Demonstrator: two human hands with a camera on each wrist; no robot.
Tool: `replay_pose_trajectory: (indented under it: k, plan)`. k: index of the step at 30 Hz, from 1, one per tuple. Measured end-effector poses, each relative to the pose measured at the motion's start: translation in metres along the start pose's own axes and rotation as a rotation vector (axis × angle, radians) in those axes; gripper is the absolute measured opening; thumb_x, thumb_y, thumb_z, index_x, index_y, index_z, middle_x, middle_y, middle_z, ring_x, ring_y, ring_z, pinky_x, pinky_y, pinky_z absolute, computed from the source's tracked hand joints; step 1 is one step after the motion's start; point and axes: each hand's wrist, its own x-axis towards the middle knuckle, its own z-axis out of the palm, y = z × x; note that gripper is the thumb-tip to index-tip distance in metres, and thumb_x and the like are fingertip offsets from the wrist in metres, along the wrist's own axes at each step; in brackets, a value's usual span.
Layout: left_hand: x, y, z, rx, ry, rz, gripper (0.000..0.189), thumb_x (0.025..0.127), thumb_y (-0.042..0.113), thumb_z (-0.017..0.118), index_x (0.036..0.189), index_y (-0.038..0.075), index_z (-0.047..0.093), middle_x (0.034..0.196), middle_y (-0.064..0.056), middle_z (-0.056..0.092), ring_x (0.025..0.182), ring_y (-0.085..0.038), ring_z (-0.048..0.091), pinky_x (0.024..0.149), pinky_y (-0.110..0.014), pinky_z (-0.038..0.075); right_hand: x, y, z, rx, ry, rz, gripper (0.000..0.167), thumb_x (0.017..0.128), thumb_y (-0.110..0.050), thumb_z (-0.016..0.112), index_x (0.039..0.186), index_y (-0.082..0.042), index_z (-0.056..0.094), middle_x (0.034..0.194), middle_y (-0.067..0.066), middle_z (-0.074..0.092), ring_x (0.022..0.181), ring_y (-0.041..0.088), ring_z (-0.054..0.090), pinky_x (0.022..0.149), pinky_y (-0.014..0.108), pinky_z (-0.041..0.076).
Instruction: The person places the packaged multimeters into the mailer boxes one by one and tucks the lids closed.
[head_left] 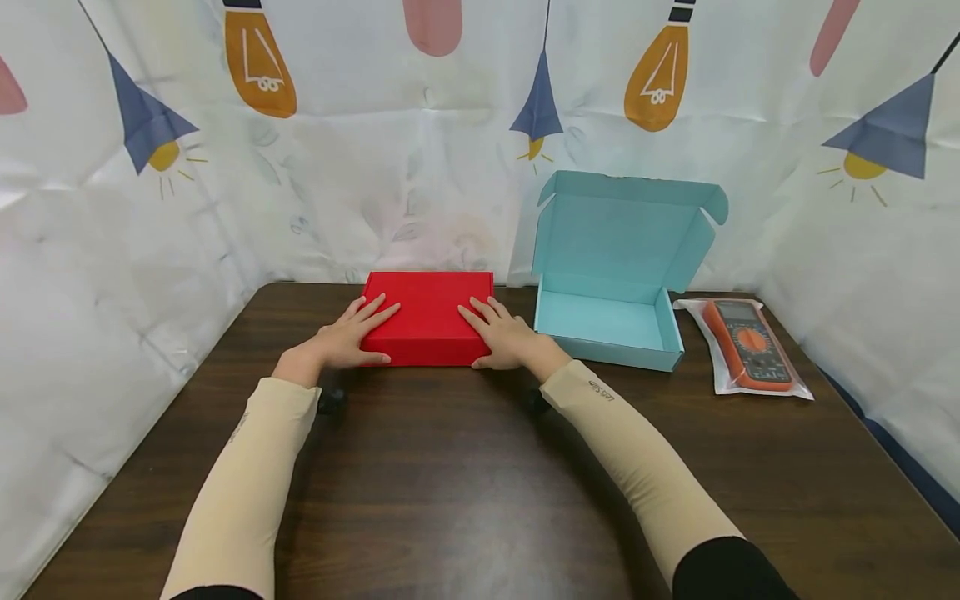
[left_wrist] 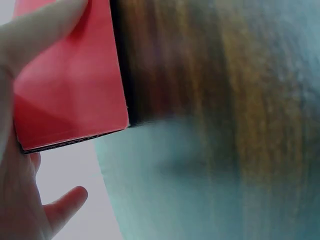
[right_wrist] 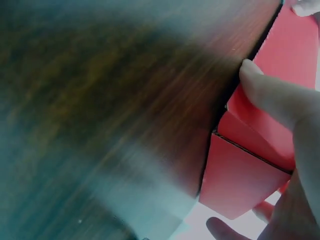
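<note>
A closed red box (head_left: 431, 307) lies flat near the back of the dark table. My left hand (head_left: 345, 337) rests on its left end, fingers spread across the lid's edge and thumb along the front side. On the right end sits my right hand (head_left: 504, 335), its fingers also spread over the top edge. In the right wrist view, that thumb (right_wrist: 270, 92) presses on the red front panel, close to the bottom edge. The left wrist view shows the left thumb (left_wrist: 45, 32) lying straight across the red front face.
Right of the red box stands a light blue box (head_left: 607, 321) with its lid raised. Farther right, an orange multimeter (head_left: 750, 343) lies in a clear plastic bag. A white curtain (head_left: 337, 192) printed with lamps and bulbs hangs behind the wooden table (head_left: 420, 475).
</note>
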Motion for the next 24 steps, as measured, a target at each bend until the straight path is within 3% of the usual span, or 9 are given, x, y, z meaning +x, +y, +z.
replay_pose_trajectory:
  k: [9,14,24]
  plan:
    - [-0.002,0.008,0.001,0.097,0.022,-0.01,0.097,0.09,0.037,0.076,0.165,0.018,0.018,0.17,-0.018,0.007,0.152,-0.047,0.005,0.099,-0.076,0.036,0.002,-0.002,0.001,-0.083,0.044,-0.009,0.107,0.086,-0.036,0.083,0.166,-0.017,0.013,0.167,0.013,0.019,0.151,0.034,0.019,0.112,0.051,0.04]
    - [-0.002,0.011,0.0,0.101,0.035,-0.011,0.095,0.091,0.034,0.076,0.165,0.018,0.019,0.17,-0.017,0.008,0.152,-0.047,0.005,0.099,-0.075,0.037,0.002,0.0,-0.001,-0.076,0.054,-0.005,0.106,0.086,-0.035,0.083,0.166,-0.019,0.014,0.167,0.012,0.019,0.151,0.033,0.019,0.113,0.051,0.039]
    - [-0.002,0.002,0.002,0.065,0.022,0.015,0.1,0.086,0.021,0.081,0.164,0.018,0.02,0.169,-0.018,0.008,0.151,-0.048,0.005,0.098,-0.078,0.037,0.001,0.0,0.001,-0.048,0.044,-0.018,0.107,0.086,-0.031,0.083,0.166,-0.019,0.013,0.167,0.012,0.017,0.151,0.034,0.017,0.115,0.053,0.035]
